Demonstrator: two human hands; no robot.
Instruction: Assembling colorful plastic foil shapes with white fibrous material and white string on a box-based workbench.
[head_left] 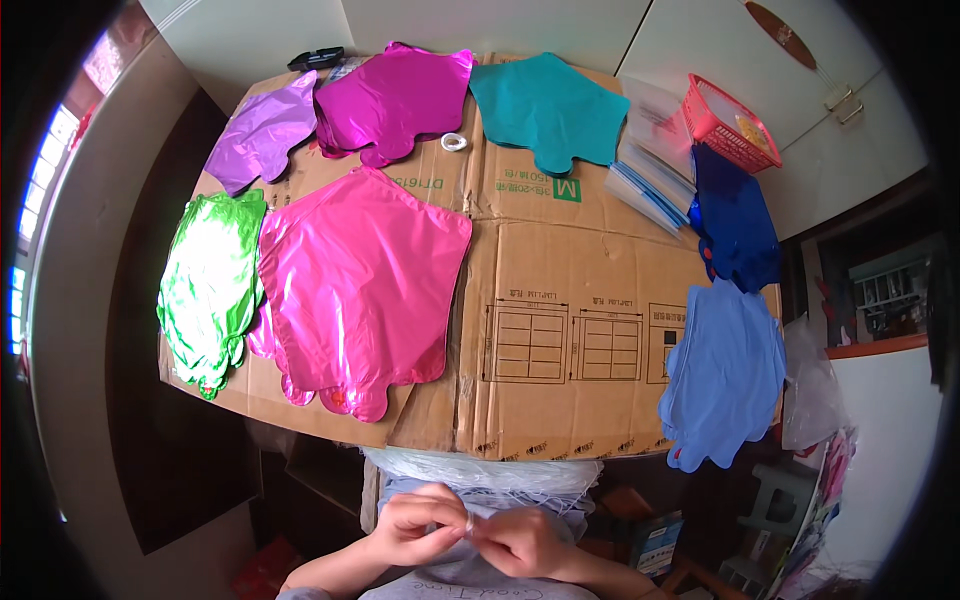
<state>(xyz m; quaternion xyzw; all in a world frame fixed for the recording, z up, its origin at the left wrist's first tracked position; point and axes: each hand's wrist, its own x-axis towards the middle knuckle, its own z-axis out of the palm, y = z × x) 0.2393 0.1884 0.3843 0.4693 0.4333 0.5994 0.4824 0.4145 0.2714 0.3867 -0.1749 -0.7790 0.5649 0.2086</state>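
Note:
Low in the middle, in front of my body, my left hand (420,525) and my right hand (525,541) meet with fingertips pinched together. Something small and pale shows between them, too small to name. Just beyond the hands, a bundle of thin whitish translucent strands (480,472) lies across my lap. On the cardboard past it, flat shiny foil pieces that look like uninflated balloons lie in piles: pink (365,285), green (210,280), lilac (262,132), magenta (400,100), teal (548,110), dark blue (735,220) and light blue (727,365). Neither hand touches them.
The flattened cardboard (565,260) covers the work surface. A small white ring-shaped roll (454,142) lies near its far middle. At the back right are clear and blue plastic sleeves (650,195) and a red basket (730,125). A black object (316,59) sits at the back left edge.

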